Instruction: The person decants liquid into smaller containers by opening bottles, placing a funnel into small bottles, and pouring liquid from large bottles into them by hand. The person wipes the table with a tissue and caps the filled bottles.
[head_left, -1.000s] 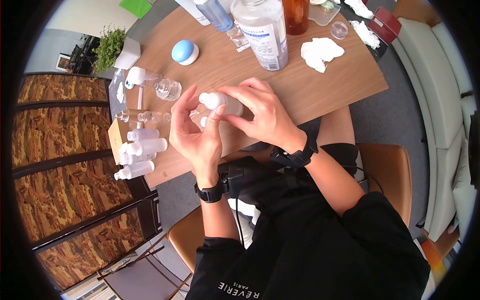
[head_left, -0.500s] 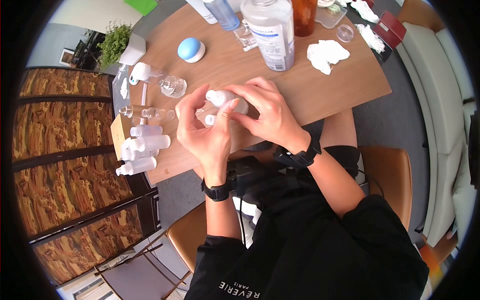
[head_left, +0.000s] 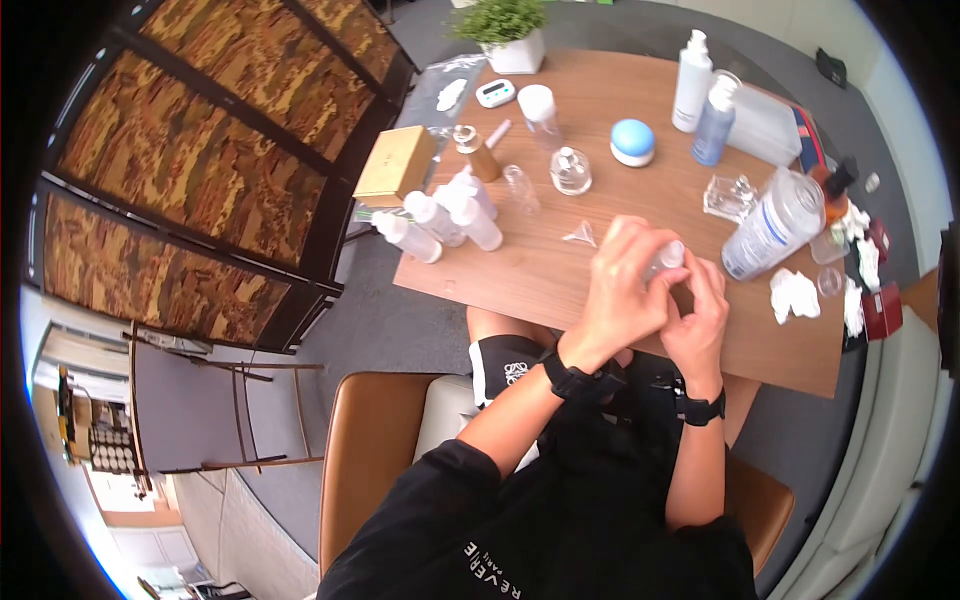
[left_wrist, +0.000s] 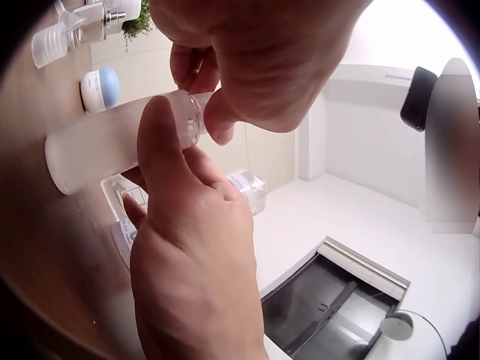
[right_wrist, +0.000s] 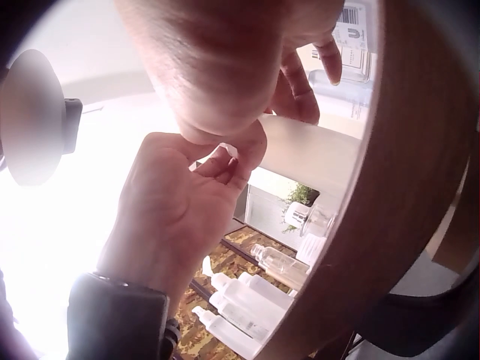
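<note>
A frosted white bottle [left_wrist: 97,142] is held between both hands over the near edge of the table, tilted in the left wrist view. My right hand [head_left: 700,320] grips its body, thumb along the side near the neck. At the neck end my left hand [head_left: 628,290] pinches the bottle's white top [head_left: 673,254], which its fingers partly hide. A small clear funnel [head_left: 580,234] lies on the table to the left of the hands.
Several frosted bottles [head_left: 410,238] stand at the table's left edge by a cardboard box [head_left: 396,165]. Behind the hands are a round glass bottle [head_left: 571,175] and a blue-topped jar [head_left: 632,144]. A large labelled bottle [head_left: 770,230] and crumpled tissue [head_left: 795,297] lie to the right.
The head view has turned, so table and hands appear farther right. My left hand, earlier more spread, now has its fingers at the bottle's top; the right keeps its grip.
</note>
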